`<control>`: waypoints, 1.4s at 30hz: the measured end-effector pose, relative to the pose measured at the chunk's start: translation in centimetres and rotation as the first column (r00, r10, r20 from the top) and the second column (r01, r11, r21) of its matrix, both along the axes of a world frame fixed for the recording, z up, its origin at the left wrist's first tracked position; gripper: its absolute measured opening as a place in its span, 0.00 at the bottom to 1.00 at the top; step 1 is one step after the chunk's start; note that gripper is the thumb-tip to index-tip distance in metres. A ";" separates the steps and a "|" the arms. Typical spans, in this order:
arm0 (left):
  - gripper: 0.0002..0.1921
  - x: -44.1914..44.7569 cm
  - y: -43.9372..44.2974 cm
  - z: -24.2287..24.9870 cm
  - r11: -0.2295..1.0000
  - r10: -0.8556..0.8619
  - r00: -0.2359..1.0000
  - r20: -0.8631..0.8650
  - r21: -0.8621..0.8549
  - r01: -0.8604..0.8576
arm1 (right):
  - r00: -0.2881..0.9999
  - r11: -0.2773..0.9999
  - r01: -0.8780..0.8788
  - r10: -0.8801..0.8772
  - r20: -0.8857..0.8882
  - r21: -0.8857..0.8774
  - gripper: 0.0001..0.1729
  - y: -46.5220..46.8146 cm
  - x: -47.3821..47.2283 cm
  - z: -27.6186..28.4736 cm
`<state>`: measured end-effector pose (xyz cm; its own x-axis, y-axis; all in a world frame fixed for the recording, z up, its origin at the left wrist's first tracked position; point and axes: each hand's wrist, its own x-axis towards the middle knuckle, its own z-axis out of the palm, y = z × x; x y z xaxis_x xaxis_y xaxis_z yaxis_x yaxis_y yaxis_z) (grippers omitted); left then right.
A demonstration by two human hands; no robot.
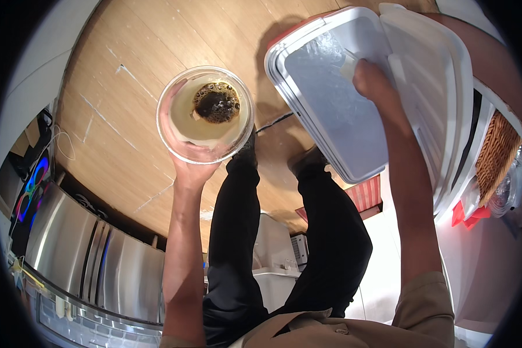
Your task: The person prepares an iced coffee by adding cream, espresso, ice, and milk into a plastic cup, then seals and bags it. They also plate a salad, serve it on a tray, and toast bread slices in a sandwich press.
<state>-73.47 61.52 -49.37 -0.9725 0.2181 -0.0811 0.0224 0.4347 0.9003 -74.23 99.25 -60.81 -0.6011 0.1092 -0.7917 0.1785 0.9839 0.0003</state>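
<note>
My left hand [191, 156] holds a clear plastic cup [205, 150] from beneath and around its side. Inside the cup lies dark, bubbly liquid [216, 103] above a pale yellowish layer. My right hand [369, 81] reaches into an open white-rimmed cooler box [330, 148], its fingers closed around the handle of a pale scoop [350, 65]. Clear ice [324, 45] shows near the scoop at the far end of the box; part of the scoop is hard to make out.
The cooler's white lid [435, 87] stands open on the right. Beyond it are a wicker basket [496, 152] and red plastic [472, 215]. Stainless steel doors [65, 235] stand at the lower left. A thin cable [65, 139] lies on the wooden floor [113, 100].
</note>
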 end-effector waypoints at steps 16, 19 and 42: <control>0.54 -1.1 0.3 -0.9 1.000 0.003 0.999 -0.033 0.003 -0.003 | 0.906 0.780 0.363 -0.423 -0.001 -0.510 0.33 -5.5 0.6 -5.4; 0.54 -1.3 0.6 -1.1 0.999 0.015 1.000 -0.021 0.032 -0.014 | 0.805 0.644 0.589 -0.519 0.286 -0.488 0.34 -4.5 0.1 -3.8; 0.46 -3.5 6.2 0.8 0.988 -0.117 0.993 -0.016 0.101 0.118 | 0.739 0.234 0.554 -0.581 0.342 -0.799 0.33 1.1 4.2 2.2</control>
